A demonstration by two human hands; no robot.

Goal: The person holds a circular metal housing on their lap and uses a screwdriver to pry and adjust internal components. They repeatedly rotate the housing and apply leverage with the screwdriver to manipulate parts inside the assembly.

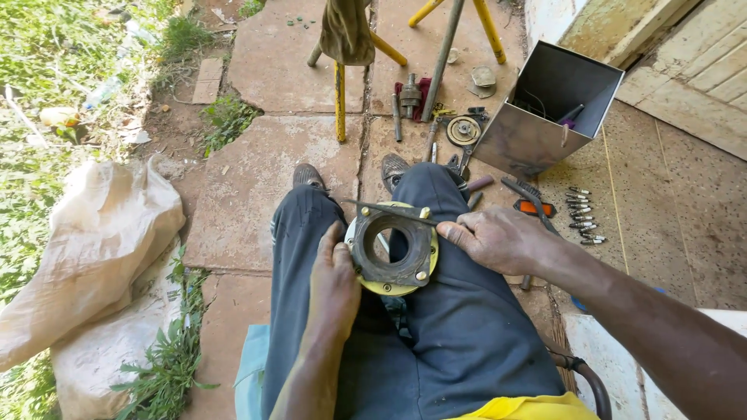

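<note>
Flange (393,249), a round yellow-rimmed metal ring with a dark square plate bolted on top and a wide central hole, rests on the lap of a seated person in dark blue trousers, lying flat with its hole facing up toward the camera. Brass-coloured bolt heads sit at the corners of the dark plate. Across the flange's far edge lies a thin dark rod (389,211), its long axis running nearly left to right, with the left tip slightly farther from the person.

Left hand (333,280) comes up from below and presses against the flange's left edge, fingers curled along the rim, thumb on the dark plate. Right hand (498,239) reaches in from the right, forearm angled down from the lower right corner; its fingers are closed around the right end of the rod, just beside the flange's upper right bolt.

Beyond the flange, on the stone paving past the person's shoes, lie scattered tools and an open metal box (548,109). Left of the flange, well apart, sits a pale sack (93,241).
</note>
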